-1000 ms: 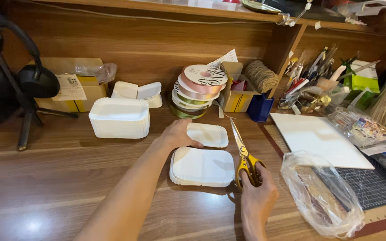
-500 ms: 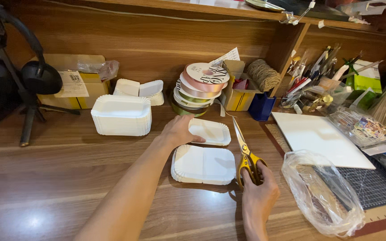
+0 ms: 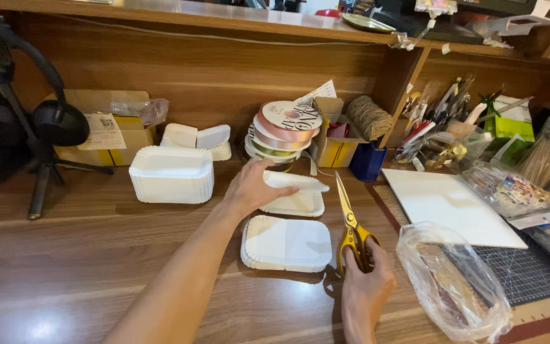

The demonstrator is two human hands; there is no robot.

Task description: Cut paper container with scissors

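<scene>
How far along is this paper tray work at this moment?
Early stage. One paper tray lies flat on the desk. In hand: the left hand lifts a tray off another, the right hand holds yellow scissors. No cut shows; the tray stack sits untouched.

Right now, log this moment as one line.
left hand: lifting white paper tray | right hand: holding yellow scissors | second tray: flat on desk

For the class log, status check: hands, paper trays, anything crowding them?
Left hand lifting a paper tray off a small stack. Right hand holds yellow scissors, blades shut. Plastic bag close by.
</scene>
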